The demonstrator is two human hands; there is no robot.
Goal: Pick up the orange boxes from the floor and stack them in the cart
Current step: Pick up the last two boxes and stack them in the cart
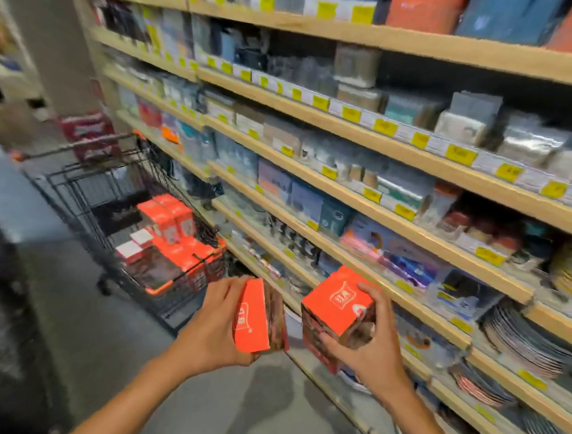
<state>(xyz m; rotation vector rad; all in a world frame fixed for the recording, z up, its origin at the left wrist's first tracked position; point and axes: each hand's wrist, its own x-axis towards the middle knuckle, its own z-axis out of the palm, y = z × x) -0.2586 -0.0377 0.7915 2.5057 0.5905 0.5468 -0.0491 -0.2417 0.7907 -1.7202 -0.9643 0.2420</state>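
Each hand grips one orange box in the air near the shelves. The left hand [219,325] wraps a narrow box [252,317] — orange face, white logo, dark printed side. The right hand [367,341] clasps a squarer box [335,304], fingers spread. More orange boxes [168,218] sit stacked in the black wire cart [82,188], far left.

A black wire cart [82,188] stands on the grey floor [115,334] at left of frame, carrying stacked orange boxes [169,225]. Wooden shelves [347,134] fill the right, loaded with packaged goods [407,186] behind yellow price tags [461,154].
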